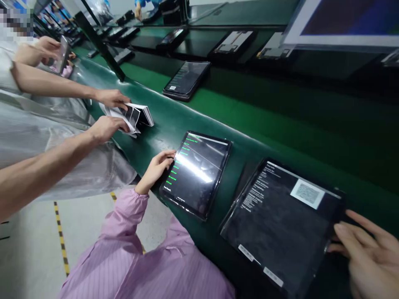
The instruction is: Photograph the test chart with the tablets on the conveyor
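Observation:
My left hand (156, 168) is closed on the left edge of a tablet (195, 174). Its dark screen has green lines of text and a bright glare, and it lies face up at the edge of the green bench. Farther right, my right hand (369, 245) grips the right edge of a second tablet (286, 236). White text and a square code fill the upper part of that screen, and two small labels sit along its lower edge. Some of my right fingers are hidden behind the edge.
To the left, a co-worker's hands (109, 114) handle a white-edged folded item (137, 116). Beyond, another person's hand (46, 50) holds a device (63, 54). Another tablet (187, 79) lies on the bench (249, 108). A dark post (99, 45) and a hanging framed sheet (343, 25) stand out.

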A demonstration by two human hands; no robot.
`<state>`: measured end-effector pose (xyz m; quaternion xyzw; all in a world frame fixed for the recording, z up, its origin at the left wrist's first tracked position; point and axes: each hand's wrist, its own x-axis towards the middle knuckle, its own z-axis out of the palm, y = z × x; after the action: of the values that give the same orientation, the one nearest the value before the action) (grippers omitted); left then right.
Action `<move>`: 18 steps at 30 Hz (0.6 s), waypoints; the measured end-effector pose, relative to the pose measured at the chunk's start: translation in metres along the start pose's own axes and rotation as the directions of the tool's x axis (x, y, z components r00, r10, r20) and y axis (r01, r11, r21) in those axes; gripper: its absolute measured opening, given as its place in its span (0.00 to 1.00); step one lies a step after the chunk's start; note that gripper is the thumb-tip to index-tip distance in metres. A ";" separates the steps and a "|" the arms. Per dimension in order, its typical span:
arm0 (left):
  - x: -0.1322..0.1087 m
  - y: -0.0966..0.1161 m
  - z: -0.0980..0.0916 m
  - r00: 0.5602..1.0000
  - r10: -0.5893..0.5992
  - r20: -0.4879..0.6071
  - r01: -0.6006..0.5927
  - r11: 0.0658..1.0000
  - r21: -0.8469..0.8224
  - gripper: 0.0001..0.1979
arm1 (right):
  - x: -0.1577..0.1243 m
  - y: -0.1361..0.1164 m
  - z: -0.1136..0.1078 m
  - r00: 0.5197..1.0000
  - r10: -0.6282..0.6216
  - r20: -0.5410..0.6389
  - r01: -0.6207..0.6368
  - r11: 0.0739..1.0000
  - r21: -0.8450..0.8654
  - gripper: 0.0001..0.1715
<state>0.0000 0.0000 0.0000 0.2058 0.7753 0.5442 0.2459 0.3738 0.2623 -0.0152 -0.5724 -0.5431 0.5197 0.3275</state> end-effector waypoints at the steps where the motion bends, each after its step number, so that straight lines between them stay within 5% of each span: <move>1: 0.004 0.000 0.004 1.000 0.010 -0.006 -0.010 1.000 0.008 0.20 | 0.000 0.000 0.000 1.000 -0.005 -0.003 0.005 1.000 0.000 0.36; 6: 0.020 0.002 0.016 0.998 0.056 0.015 -0.056 0.998 0.042 0.38 | -0.002 -0.006 0.004 1.000 0.016 -0.013 -0.016 1.000 -0.002 0.34; 12: 0.066 0.018 0.020 0.993 0.053 0.101 -0.047 0.997 -0.062 0.29 | -0.003 -0.009 0.006 0.999 0.019 -0.031 -0.019 1.000 0.000 0.31; 18: 0.093 0.017 0.032 0.984 0.086 0.156 -0.062 0.986 -0.151 0.37 | -0.002 -0.004 0.004 0.999 0.020 -0.045 -0.020 1.000 -0.011 0.31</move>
<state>-0.0536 0.0837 -0.0076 0.2597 0.7026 0.5897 0.3020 0.3691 0.2605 -0.0115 -0.5911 -0.5328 0.5070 0.3312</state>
